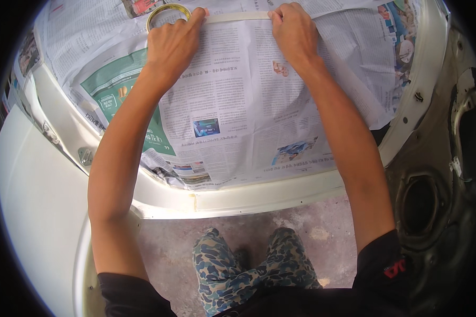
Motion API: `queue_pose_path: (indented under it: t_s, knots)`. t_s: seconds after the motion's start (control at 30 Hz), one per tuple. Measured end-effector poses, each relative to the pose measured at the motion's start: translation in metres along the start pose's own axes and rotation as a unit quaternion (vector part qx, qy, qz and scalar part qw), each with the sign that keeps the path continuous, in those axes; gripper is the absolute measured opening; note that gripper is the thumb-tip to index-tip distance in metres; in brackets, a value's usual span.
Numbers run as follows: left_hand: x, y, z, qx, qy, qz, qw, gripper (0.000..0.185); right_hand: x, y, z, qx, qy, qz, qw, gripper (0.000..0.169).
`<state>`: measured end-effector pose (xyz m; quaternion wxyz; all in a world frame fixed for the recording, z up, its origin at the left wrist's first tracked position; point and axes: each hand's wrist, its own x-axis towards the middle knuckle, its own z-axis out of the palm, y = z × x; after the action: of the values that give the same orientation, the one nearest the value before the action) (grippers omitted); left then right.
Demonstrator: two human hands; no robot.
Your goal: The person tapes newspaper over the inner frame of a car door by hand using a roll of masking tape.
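A strip of masking tape (238, 16) stretches between my two hands over the newspaper sheets (222, 91). My left hand (174, 45) grips the roll of masking tape (154, 18), its yellowish inner ring showing above the knuckles. At the strip's other end, my right hand (295, 33) pinches the tape between thumb and finger. Printed newspaper covers the door opening of a white car body, and its lower edge lies along the painted sill (261, 198). Whether the strip is pressed down on the paper or held just above it, I cannot tell.
An open white car door (35, 198) stands on the left, with a hinge or striker plate (85, 156) on the frame beside it. To the right is a bare door inner panel (432, 158) with round openings. Below lies the stained concrete floor (166, 245) under my legs in camouflage trousers (222, 273).
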<state>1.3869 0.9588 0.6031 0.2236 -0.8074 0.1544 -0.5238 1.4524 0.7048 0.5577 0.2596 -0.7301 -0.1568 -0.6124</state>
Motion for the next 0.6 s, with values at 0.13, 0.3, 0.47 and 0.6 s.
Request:
queue_pose_path:
  t_s: [0.13, 0.3, 0.47, 0.6]
  knots:
    - [0.007, 0.007, 0.009, 0.015, -0.006, -0.003, 1.0, 0.022, 0.001, 0.001, 0.002, -0.026, -0.023, -0.017, 0.999, 0.021]
    - [0.016, 0.01, 0.019, 0.042, -0.034, -0.026, 0.998, 0.02, 0.002, 0.011, 0.016, -0.063, -0.001, -0.065, 0.996, 0.018]
    - [0.016, 0.014, 0.023, 0.049, -0.029, -0.025, 0.998, 0.016, 0.0, 0.027, 0.027, -0.056, 0.01, -0.075, 0.996, 0.022]
    - [0.017, 0.017, 0.025, 0.045, -0.013, -0.031, 0.998, 0.013, 0.003, 0.029, 0.031, -0.087, 0.031, -0.096, 0.991, 0.02]
